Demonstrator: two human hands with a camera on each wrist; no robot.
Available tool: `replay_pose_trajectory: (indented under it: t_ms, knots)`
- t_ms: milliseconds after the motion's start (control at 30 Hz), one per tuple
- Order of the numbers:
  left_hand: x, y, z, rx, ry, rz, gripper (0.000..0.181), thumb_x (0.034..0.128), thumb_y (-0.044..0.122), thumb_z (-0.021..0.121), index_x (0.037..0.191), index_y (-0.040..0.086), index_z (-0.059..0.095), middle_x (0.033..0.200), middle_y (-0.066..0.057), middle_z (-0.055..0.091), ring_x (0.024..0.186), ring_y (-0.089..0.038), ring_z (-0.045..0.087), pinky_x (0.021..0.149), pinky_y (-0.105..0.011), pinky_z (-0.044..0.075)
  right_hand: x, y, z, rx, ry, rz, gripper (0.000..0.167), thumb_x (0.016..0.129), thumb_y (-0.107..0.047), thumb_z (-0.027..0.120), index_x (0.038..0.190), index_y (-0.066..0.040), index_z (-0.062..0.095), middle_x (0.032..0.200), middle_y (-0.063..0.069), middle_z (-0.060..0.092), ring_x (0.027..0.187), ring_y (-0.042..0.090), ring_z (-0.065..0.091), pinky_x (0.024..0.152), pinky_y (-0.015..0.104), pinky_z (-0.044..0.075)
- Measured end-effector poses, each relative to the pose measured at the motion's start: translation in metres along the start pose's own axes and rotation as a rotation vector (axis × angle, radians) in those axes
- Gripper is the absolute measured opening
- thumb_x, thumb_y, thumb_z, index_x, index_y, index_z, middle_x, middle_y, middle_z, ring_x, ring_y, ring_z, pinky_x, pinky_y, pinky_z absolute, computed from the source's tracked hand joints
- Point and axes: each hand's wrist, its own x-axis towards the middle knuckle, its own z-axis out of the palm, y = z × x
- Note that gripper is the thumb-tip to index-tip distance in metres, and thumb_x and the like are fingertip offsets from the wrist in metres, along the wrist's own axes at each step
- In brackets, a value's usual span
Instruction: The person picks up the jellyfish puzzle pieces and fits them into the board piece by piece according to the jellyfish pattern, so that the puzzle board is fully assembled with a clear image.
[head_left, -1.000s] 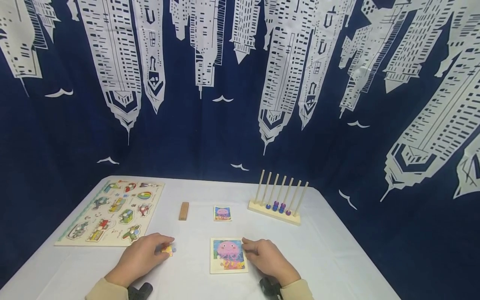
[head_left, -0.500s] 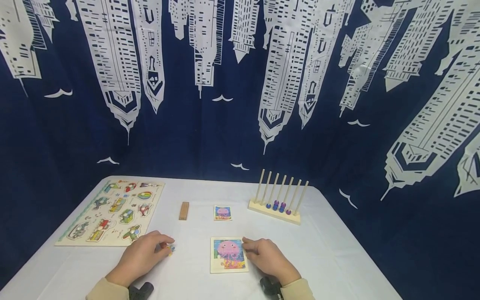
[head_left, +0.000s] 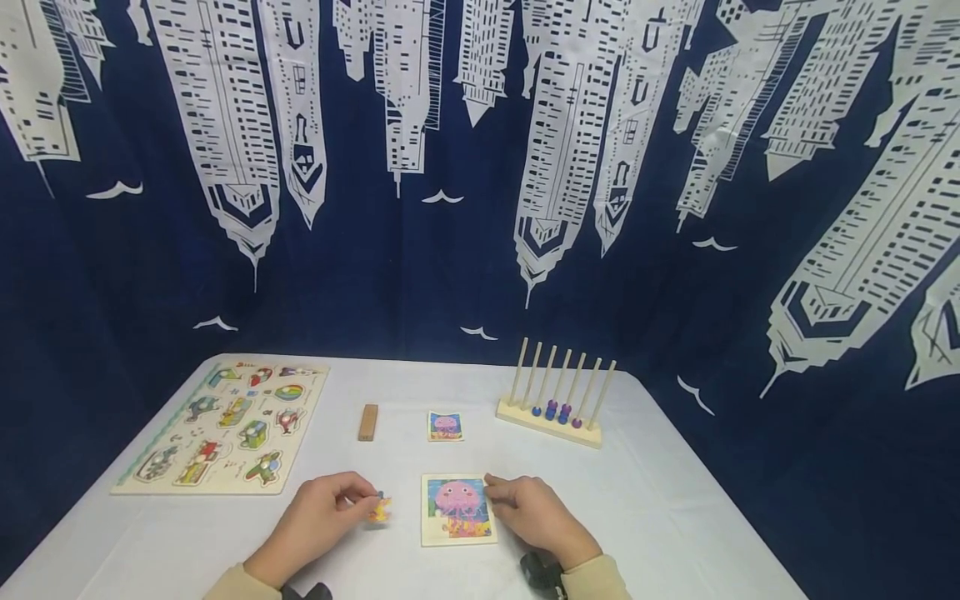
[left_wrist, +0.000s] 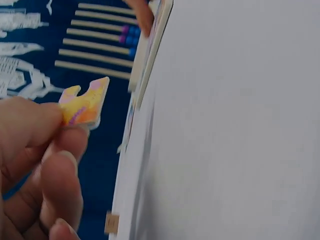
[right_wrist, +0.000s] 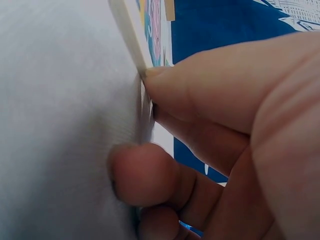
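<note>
My left hand [head_left: 326, 517] pinches a yellow and orange jigsaw piece [left_wrist: 82, 102] between thumb and fingertips, above the table and left of the puzzle board. The jigsaw puzzle board [head_left: 424, 533] has a pale frame and a pink jellyfish picture [head_left: 459, 500]; a pale gap shows at its lower left. At the board's right edge my right hand [head_left: 532, 512] holds the frame near the upper corner, fingers curled. Up close in the right wrist view, the thumb [right_wrist: 200, 85] touches the board's edge, and part of the grip is hidden.
Behind the board lies a small jellyfish picture card [head_left: 446, 427], with a brown wooden block [head_left: 367, 422] to its left. A large vehicle peg puzzle [head_left: 225, 425] lies at the left. A wooden bead rack [head_left: 551, 423] with upright rods stands at the back right of the white table [head_left: 645, 517].
My left hand has moved right, toward the puzzle board, carrying the jigsaw piece, which it turned on the way. The right hand has stayed at the board's edge.
</note>
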Motion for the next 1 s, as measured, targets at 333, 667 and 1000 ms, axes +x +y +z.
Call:
replay_pose_trajectory:
  t_ms: [333, 667, 1000]
  knots:
    - [0.000, 0.009, 0.025, -0.177, -0.129, 0.089, 0.007, 0.0897, 0.022, 0.080, 0.088, 0.020, 0.074, 0.077, 0.010, 0.070, 0.059, -0.004, 0.057, 0.055, -0.023, 0.049, 0.003, -0.002, -0.004, -0.014, -0.008, -0.012, 0.029, 0.093, -0.012, 0.071, 0.122, -0.009, 0.075, 0.139, 0.004, 0.066, 0.129, 0.035, 0.062, 0.107, 0.059, 0.045]
    - [0.012, 0.030, 0.050, -0.062, -0.191, 0.184, 0.014, 0.0910, 0.016, 0.076, 0.105, 0.016, 0.074, 0.075, 0.016, 0.067, 0.058, -0.001, 0.055, 0.055, -0.023, 0.047, 0.001, 0.003, 0.000, -0.015, -0.010, 0.007, 0.029, 0.093, -0.013, 0.071, 0.122, -0.010, 0.075, 0.139, 0.001, 0.066, 0.130, 0.034, 0.062, 0.108, 0.058, 0.044]
    - [0.013, 0.034, 0.064, 0.039, -0.191, 0.231, 0.015, 0.0899, 0.018, 0.076, 0.105, 0.018, 0.075, 0.074, 0.020, 0.064, 0.056, 0.002, 0.051, 0.053, -0.020, 0.045, 0.001, 0.002, 0.000, -0.023, -0.009, 0.006, 0.030, 0.094, -0.014, 0.071, 0.123, -0.011, 0.075, 0.139, 0.001, 0.066, 0.129, 0.032, 0.062, 0.108, 0.057, 0.045]
